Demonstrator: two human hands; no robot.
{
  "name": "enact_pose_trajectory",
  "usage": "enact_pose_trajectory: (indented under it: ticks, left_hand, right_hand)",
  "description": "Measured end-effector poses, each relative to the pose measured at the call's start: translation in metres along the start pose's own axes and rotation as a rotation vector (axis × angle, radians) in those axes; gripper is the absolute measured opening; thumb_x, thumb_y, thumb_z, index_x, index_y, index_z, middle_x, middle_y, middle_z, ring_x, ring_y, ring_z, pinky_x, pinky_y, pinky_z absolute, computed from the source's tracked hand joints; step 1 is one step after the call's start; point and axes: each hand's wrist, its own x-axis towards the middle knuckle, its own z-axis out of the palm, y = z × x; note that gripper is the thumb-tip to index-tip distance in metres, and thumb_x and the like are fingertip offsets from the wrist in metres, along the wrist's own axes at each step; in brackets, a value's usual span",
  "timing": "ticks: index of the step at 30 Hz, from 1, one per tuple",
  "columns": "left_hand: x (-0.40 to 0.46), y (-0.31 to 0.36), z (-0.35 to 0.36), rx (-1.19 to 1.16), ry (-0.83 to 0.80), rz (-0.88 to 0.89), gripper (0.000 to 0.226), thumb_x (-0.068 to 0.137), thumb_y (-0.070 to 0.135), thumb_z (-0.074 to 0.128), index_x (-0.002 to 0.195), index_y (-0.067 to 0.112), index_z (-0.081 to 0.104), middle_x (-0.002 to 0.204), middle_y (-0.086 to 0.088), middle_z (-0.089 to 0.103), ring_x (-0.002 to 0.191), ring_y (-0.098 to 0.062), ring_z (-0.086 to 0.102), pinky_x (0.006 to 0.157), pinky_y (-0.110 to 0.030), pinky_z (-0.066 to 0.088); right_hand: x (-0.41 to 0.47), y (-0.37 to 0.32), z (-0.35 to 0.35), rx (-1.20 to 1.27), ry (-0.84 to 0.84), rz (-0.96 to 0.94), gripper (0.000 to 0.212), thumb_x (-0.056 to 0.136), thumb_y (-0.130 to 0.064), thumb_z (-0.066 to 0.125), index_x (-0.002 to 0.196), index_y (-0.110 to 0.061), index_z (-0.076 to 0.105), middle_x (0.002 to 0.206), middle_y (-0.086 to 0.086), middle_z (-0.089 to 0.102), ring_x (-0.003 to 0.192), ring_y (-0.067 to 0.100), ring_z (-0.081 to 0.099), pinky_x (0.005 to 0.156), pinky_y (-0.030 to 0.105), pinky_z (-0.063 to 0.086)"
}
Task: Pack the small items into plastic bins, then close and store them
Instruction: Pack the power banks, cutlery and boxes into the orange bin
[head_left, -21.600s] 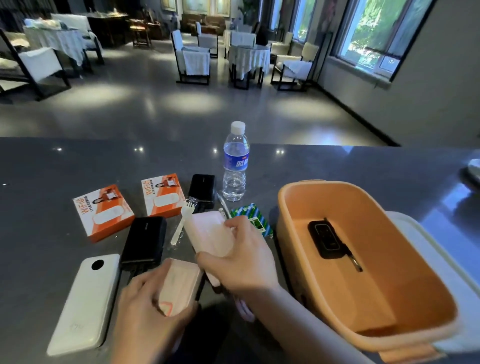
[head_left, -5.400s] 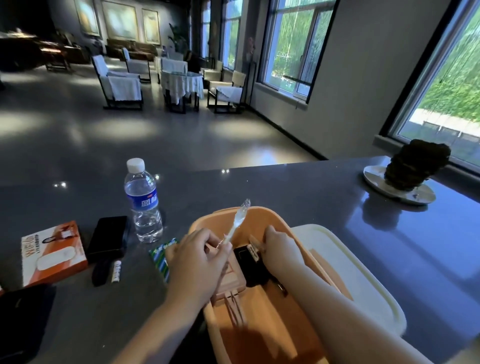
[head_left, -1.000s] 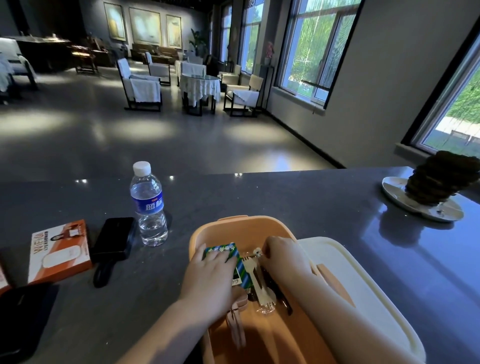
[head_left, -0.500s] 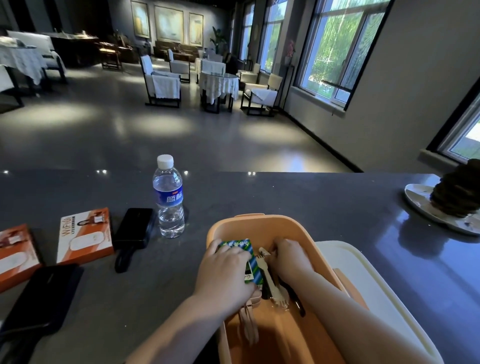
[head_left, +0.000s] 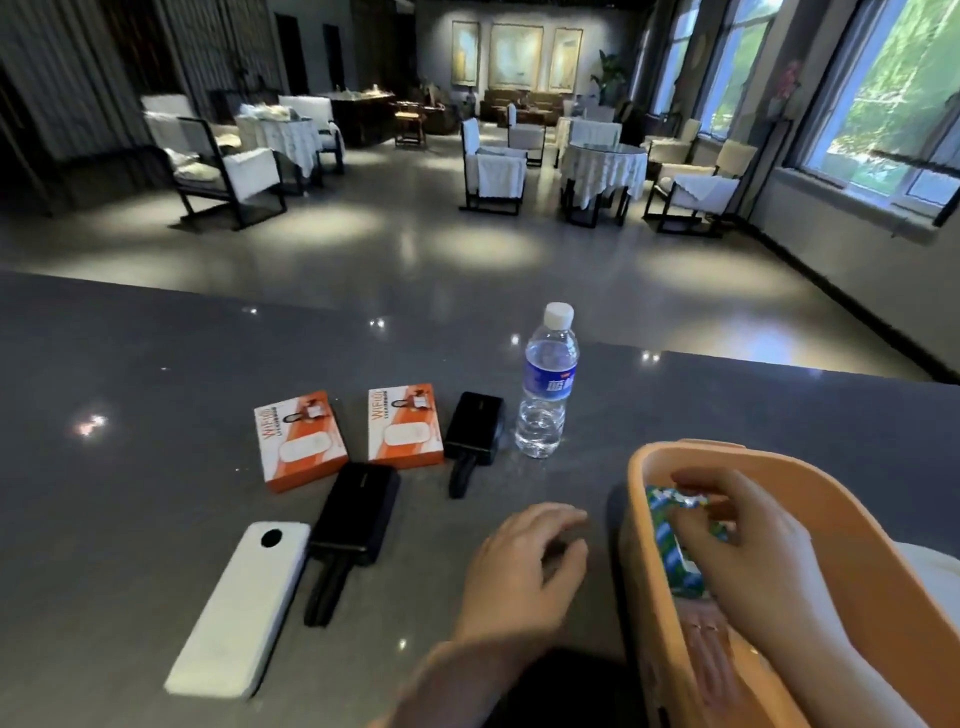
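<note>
The left hand hovers palm down, fingers loosely curled and holding nothing. To its right, the right hand reaches forward with bent, blurred fingers.

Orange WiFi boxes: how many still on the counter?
2. One orange WiFi box lies left; the second orange WiFi box lies beside it, next to the black power bank. The bin might hide more.

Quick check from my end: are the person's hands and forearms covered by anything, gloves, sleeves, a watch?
Nothing worn that shows. The left hand and right hand are bare, no gloves, and I see no rings. Both forearms are uncovered as far as the frame's lower edge, with no sleeve cuff, watch or band in view. The image is slightly motion-blurred.
</note>
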Motion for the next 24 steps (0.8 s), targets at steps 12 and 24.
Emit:
enact_pose_trajectory:
  ticks: [12, 24]
  left_hand:
    - [-0.016, -0.104, -0.127, 0.229, 0.221, -0.325, 0.028, 0.082, 0.025, 0.066, 0.108, 0.035, 0.062, 0.109, 0.023, 0.056, 0.108, -0.002, 0.052, 0.092, -0.026, 0.043]
    - [0.076, -0.192, -0.186, 0.562, 0.108, -0.692, 0.081, 0.074, 0.061, 0.063, 0.139, 0.023, 0.034, 0.152, -0.008, 0.022, 0.139, -0.033, 0.017, 0.110, -0.047, 0.024]
  right_hand:
    - [-0.040, -0.081, 0.177, 0.151, -0.410, 0.026, 0.033, 0.076, -0.025, 0.067, 0.109, -0.028, 0.061, 0.092, -0.015, 0.057, 0.081, 0.000, 0.056, 0.076, 0.016, 0.045]
    - [0.091, -0.131, 0.280, -0.279, -0.326, -0.015, 0.070, 0.081, -0.047, 0.063, 0.136, -0.014, 0.036, 0.139, 0.008, 0.039, 0.128, 0.028, 0.036, 0.103, 0.037, 0.036]
